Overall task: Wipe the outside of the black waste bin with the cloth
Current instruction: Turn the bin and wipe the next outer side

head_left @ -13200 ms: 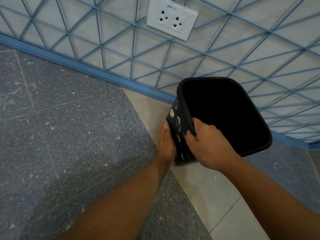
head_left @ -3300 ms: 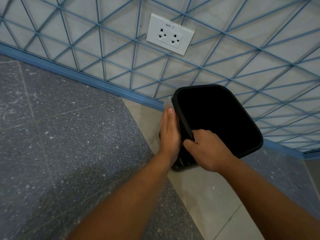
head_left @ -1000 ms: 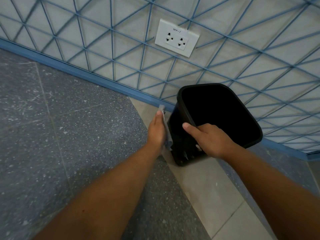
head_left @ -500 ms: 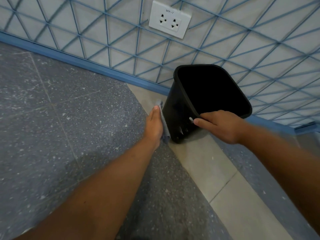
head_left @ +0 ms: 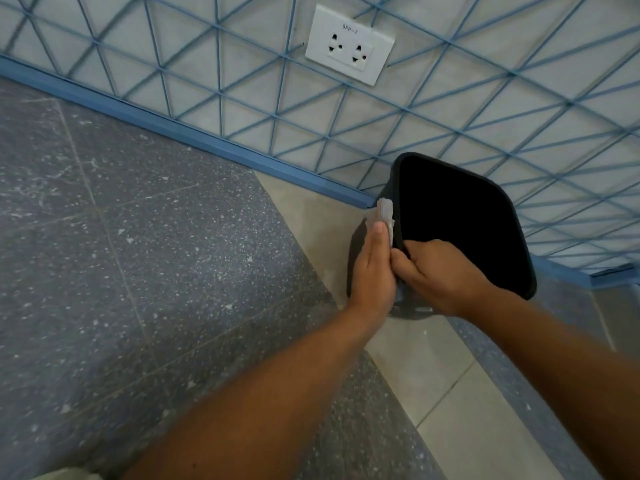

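While my left hand (head_left: pixel 374 271) presses the soft grey cloth (head_left: pixel 385 216) flat-fingered against the black waste bin (head_left: pixel 460 220) by the wall, my right hand (head_left: pixel 433 275) grips its rim, since the empty bin looks light, stiff and tippy.

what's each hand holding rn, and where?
Right hand grips the black waste bin at its near rim corner. Left hand presses the cloth flat against the bin's side.
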`<state>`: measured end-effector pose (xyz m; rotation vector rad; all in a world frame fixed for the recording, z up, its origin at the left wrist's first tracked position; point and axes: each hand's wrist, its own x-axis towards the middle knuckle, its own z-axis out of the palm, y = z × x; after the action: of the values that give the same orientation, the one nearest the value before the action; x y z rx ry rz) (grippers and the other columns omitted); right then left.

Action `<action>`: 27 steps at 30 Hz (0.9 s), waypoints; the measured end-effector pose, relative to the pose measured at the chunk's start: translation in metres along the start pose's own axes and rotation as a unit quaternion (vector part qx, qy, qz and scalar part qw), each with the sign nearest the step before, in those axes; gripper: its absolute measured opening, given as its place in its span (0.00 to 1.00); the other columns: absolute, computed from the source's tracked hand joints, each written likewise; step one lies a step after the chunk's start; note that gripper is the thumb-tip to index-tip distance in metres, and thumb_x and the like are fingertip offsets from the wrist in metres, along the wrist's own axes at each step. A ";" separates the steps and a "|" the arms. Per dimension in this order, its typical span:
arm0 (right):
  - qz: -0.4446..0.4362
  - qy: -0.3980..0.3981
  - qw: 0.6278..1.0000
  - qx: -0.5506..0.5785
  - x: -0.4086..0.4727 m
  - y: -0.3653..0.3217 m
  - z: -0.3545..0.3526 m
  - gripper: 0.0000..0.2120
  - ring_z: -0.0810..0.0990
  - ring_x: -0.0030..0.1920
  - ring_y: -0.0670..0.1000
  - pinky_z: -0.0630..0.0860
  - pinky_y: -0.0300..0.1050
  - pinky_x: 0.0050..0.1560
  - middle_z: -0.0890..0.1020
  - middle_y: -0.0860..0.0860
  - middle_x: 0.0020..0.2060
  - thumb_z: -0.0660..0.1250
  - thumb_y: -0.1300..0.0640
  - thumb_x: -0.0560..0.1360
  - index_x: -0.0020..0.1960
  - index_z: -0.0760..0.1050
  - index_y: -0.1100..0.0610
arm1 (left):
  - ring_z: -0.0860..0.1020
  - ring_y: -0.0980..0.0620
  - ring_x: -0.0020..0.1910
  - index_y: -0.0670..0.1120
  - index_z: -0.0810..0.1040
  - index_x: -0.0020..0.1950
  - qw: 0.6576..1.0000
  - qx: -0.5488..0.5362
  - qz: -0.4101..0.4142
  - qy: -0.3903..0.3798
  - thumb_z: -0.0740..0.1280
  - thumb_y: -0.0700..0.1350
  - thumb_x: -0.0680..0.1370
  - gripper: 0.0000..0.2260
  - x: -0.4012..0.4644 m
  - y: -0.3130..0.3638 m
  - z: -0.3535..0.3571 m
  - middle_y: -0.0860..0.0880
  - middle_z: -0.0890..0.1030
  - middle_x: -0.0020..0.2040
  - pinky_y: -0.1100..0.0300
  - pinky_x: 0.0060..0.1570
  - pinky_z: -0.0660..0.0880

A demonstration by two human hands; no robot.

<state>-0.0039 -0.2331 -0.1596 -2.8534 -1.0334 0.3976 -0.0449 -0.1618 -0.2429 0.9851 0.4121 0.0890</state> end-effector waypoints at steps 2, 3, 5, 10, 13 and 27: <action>-0.005 0.008 1.000 -0.007 -0.002 0.001 0.002 0.18 0.77 0.35 0.56 0.74 0.54 0.42 0.78 0.55 0.34 0.53 0.46 0.79 0.39 0.72 0.57 | 0.72 0.49 0.79 0.45 0.71 0.81 1.000 0.015 0.002 -0.005 0.51 0.59 0.87 0.28 0.004 -0.004 -0.001 0.44 0.75 0.78 0.45 0.83 0.65; -0.007 0.011 1.000 -0.006 -0.003 0.002 0.003 0.18 0.76 0.34 0.54 0.74 0.53 0.42 0.78 0.54 0.33 0.54 0.46 0.79 0.39 0.72 0.56 | 0.70 0.47 0.81 0.44 0.70 0.81 1.000 0.030 0.004 -0.004 0.51 0.59 0.87 0.28 0.009 -0.007 -0.003 0.43 0.73 0.79 0.44 0.83 0.62; -0.004 0.011 1.000 -0.005 -0.002 0.003 0.002 0.17 0.76 0.33 0.54 0.74 0.53 0.40 0.77 0.54 0.32 0.54 0.46 0.78 0.38 0.72 0.56 | 0.66 0.40 0.83 0.43 0.69 0.81 0.999 0.044 -0.012 -0.004 0.50 0.57 0.88 0.28 0.022 -0.009 -0.005 0.38 0.70 0.81 0.39 0.84 0.58; -0.009 0.009 1.000 -0.001 -0.003 0.007 0.003 0.18 0.74 0.27 0.51 0.72 0.51 0.34 0.75 0.52 0.26 0.55 0.45 0.76 0.35 0.70 0.56 | 0.65 0.40 0.83 0.42 0.68 0.82 1.000 -0.005 0.002 -0.017 0.56 0.60 0.86 0.30 0.026 -0.013 -0.004 0.38 0.70 0.81 0.39 0.84 0.58; -0.018 0.009 1.000 -0.004 -0.002 0.009 0.005 0.19 0.72 0.24 0.47 0.70 0.47 0.30 0.73 0.50 0.24 0.56 0.44 0.77 0.33 0.69 0.53 | 0.60 0.45 0.86 0.48 0.66 0.83 0.999 0.002 0.036 -0.020 0.55 0.59 0.86 0.27 0.015 -0.020 -0.004 0.43 0.66 0.84 0.41 0.86 0.55; -0.022 0.032 0.999 -0.005 0.000 0.013 0.006 0.19 0.72 0.24 0.48 0.69 0.46 0.29 0.73 0.51 0.23 0.56 0.45 0.77 0.30 0.67 0.52 | 0.66 0.39 0.83 0.41 0.68 0.82 1.000 -0.004 -0.015 -0.007 0.52 0.50 0.90 0.23 0.037 -0.012 -0.008 0.37 0.70 0.81 0.38 0.83 0.60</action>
<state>0.0028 -0.2427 -0.1677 -2.8262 -1.0885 0.2956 -0.0153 -0.1525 -0.2679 0.9714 0.4146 0.0559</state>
